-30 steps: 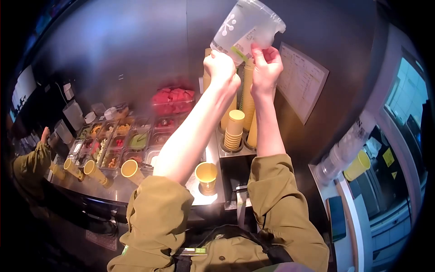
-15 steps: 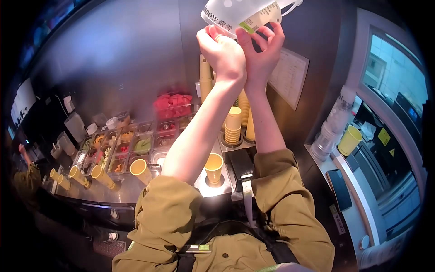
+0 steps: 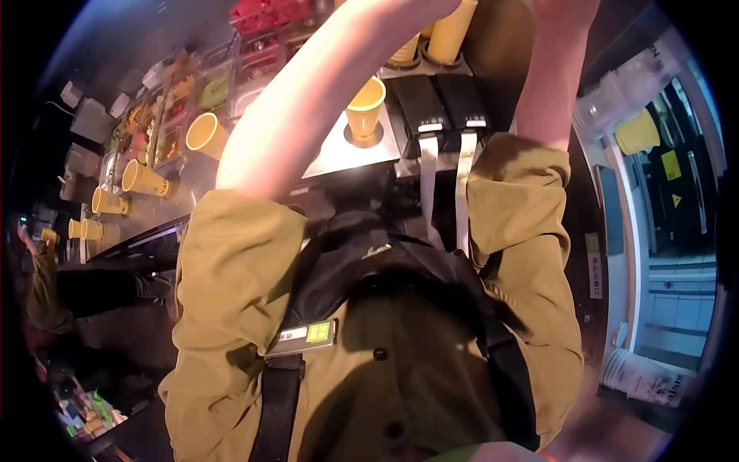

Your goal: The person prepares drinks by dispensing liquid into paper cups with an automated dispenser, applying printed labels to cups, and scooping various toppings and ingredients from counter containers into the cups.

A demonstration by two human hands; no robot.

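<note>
Both my hands lie beyond the top edge of the view, so their fingers and anything in them are hidden. My left forearm [image 3: 308, 92] reaches up across the counter, sleeve rolled to the elbow. Just right of it, a yellow cup [image 3: 365, 115] stands upright in a metal plate [image 3: 339, 160] on the counter. My right forearm [image 3: 545, 85] rises at the right, apart from the left one. Between the forearms sit two black label printers [image 3: 419, 104] with white paper strips [image 3: 429, 173] hanging down. Yellow stacked cups [image 3: 451, 32] stand behind them.
Several yellow cups [image 3: 145, 179] line the counter at left, in front of ingredient trays [image 3: 215, 91]. A red bundle [image 3: 265, 14] lies at the back. Clear cups [image 3: 631, 85] and a yellow cup [image 3: 637, 132] stand by the right window. Another person's sleeve [image 3: 45, 289] shows far left.
The view has tilted down. My hands and the translucent labelled container they were at have left the top of the frame. My forearms are farther apart, and a second printer now shows.
</note>
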